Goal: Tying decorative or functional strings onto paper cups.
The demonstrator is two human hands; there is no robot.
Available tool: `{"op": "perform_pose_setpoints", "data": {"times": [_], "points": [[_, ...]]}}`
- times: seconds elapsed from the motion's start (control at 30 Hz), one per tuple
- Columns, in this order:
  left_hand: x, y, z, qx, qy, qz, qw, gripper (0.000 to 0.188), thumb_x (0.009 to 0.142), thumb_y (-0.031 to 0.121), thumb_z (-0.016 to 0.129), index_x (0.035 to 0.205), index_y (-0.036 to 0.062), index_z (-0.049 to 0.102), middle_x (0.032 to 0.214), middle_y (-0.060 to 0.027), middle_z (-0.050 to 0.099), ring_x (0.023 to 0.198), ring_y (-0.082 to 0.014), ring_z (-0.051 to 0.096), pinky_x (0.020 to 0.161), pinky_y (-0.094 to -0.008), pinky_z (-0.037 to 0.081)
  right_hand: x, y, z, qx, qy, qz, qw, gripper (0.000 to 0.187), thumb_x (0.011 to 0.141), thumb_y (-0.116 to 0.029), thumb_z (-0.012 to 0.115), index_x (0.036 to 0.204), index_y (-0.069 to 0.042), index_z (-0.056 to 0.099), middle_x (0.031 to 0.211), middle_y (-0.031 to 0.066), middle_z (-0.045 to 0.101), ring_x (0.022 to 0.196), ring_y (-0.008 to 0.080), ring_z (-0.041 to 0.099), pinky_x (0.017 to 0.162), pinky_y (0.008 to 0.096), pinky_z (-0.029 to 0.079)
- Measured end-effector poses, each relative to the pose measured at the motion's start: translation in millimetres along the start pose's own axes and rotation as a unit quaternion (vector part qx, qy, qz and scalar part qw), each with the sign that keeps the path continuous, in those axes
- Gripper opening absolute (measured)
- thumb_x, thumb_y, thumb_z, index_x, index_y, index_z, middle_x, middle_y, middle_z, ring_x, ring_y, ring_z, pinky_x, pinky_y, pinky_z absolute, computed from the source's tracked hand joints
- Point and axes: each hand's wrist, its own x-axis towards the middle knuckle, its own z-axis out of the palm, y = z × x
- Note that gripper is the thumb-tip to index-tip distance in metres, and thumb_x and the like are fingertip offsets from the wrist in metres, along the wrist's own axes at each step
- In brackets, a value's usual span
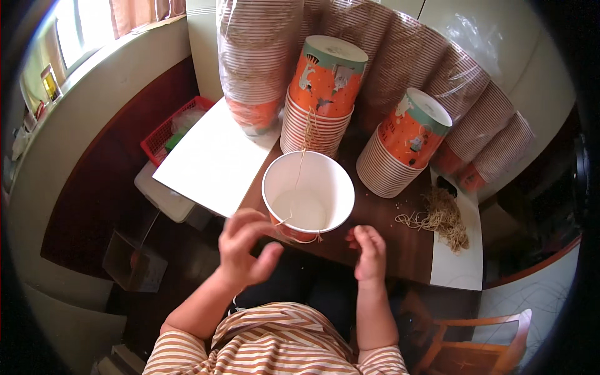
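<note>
A large white-lined paper bucket (308, 190) stands mouth up at the near edge of the brown table, its orange outside showing below the rim. A thin string (300, 172) runs over its far rim, down inside and across the near rim, where small knotted ends show. My left hand (245, 247) is at the bucket's near left side, thumb and fingers apart; its fingertips are close to the string, and I cannot tell whether they touch. To the right of the bucket, apart from it, my right hand (369, 249) has its fingers curled in; whatever they may hold is hidden.
Two stacks of upturned orange buckets, a left one (325, 87) and a right one (403, 144), stand behind. Plastic-wrapped stacks (406, 56) line the wall. A bundle of tan string (444, 219) lies at right. A red basket (153, 147), cardboard box (134, 262) and wooden chair (475, 344) surround the table.
</note>
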Motion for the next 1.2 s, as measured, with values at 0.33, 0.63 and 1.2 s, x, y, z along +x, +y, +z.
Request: {"op": "perform_pose_setpoints", "data": {"times": [0.33, 0.63, 1.2], "points": [[89, -59, 17, 0.051, -0.259, -0.26, 0.929, 0.034, 0.076, 0.013, 0.061, 0.105, -0.0023, 0.06, 0.087, -0.0188, 0.065, 0.078, -0.0258, 0.065, 0.072, -0.0356, 0.05, 59, 21, -3, 0.007, -0.081, 0.167, 0.983, 0.038, 0.088, -0.037, 0.052, 0.113, -0.008, 0.057, 0.103, 0.0051, 0.062, 0.09, 0.0188, 0.059, 0.074, 0.0353, 0.047], [76, -20, 6, -0.013, -0.114, 0.084, 0.99, 0.031, 0.078, -0.004, 0.058, 0.108, 0.0016, 0.059, 0.076, -0.0136, 0.062, 0.058, -0.0235, 0.058, 0.054, -0.0314, 0.048, 36, -13, -30, 0.16, -0.172, 0.158, 0.959, 0.019, 0.084, -0.018, 0.061, 0.099, -0.008, 0.056, 0.091, 0.0036, 0.06, 0.08, 0.0175, 0.059, 0.073, 0.0334, 0.05], [20, 16, 40, -0.121, -0.036, 0.083, 0.989, 0.012, 0.076, 0.002, 0.064, 0.068, 0.0044, 0.054, 0.066, -0.0092, 0.056, 0.056, -0.0271, 0.05, 0.053, -0.0364, 0.041, -16, -44, -25, -0.03, 0.061, -0.299, 0.952, 0.026, 0.081, -0.01, 0.07, 0.099, -0.004, 0.052, 0.095, 0.0027, 0.06, 0.085, 0.0087, 0.055, 0.075, 0.0229, 0.045]]}}
